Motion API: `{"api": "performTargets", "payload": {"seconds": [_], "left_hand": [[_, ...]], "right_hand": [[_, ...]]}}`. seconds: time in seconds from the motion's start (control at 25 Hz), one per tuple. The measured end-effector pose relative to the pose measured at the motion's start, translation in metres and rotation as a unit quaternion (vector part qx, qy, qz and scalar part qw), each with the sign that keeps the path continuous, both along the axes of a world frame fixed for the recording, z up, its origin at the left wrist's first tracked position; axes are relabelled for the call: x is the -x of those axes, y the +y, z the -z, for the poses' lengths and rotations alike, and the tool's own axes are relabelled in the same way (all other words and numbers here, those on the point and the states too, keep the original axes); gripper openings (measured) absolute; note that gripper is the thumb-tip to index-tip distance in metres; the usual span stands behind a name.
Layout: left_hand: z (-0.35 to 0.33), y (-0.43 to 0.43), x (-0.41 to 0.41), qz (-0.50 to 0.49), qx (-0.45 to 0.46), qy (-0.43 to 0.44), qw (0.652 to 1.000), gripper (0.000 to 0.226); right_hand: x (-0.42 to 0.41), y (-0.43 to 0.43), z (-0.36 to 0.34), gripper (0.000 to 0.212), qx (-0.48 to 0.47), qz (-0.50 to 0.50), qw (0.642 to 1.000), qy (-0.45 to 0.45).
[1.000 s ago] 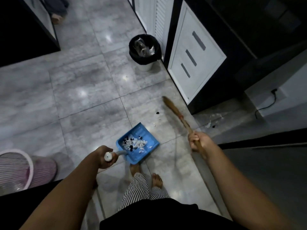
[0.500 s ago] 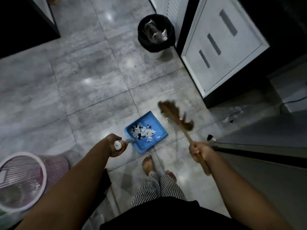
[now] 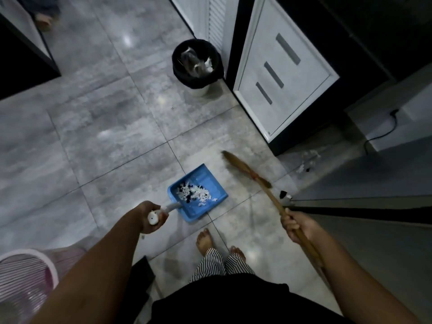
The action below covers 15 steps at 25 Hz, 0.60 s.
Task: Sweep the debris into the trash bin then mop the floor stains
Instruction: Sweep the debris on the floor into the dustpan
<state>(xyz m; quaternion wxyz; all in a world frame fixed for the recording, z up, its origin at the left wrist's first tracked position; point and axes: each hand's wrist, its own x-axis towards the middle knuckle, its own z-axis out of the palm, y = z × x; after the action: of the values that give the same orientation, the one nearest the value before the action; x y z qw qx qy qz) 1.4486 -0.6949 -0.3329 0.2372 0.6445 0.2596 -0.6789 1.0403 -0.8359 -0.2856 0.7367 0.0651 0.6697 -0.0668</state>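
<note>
Head view: left grip (image 3: pixel 152 218) holds loaded dustpan (image 3: pixel 207 175), right grip (image 3: pixel 297 224) holds broom (image 3: pixel 272 198) beside it.

Floor (image 3: pixel 112 127): open tile to the left and near side of the trash bin (image 3: pixel 184 78). Obstacles: white cabinet (image 3: pixel 280 90) just right of it; louvred door (image 3: pixel 216 19) behind; dark unit (image 3: pixel 21 66) well left.

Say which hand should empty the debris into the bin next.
Left. The left hand grips the dustpan with the debris in it; the right hand holds only the broom. The bin stands ahead.
</note>
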Motion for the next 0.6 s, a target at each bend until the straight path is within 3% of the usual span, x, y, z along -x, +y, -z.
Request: {"api": "performTargets", "payload": {"seconds": [0.12, 0.28, 0.44, 0.6], "left_hand": [[-0.008, 0.015, -0.007, -0.019, -0.008, 0.015, 1.0, 0.032], [-0.015, 0.029, -0.006, -0.005, -0.03, -0.005, 1.0, 0.031], [-0.019, 0.022, 0.005, 0.016, -0.033, -0.034, 0.999, 0.028], [-0.034, 0.001, 0.019, 0.049, -0.008, -0.023, 0.999, 0.029]], "right_hand": [[-0.008, -0.01, 0.019, 0.038, -0.017, 0.017, 0.999, 0.029], [-0.064, 0.013, 0.035, 0.038, -0.055, -0.078, 0.995, -0.006], [-0.085, 0.037, 0.017, 0.038, -0.093, -0.033, 0.991, -0.092], [-0.052, 0.027, -0.019, 0.038, -0.041, -0.007, 0.997, -0.058]]}}
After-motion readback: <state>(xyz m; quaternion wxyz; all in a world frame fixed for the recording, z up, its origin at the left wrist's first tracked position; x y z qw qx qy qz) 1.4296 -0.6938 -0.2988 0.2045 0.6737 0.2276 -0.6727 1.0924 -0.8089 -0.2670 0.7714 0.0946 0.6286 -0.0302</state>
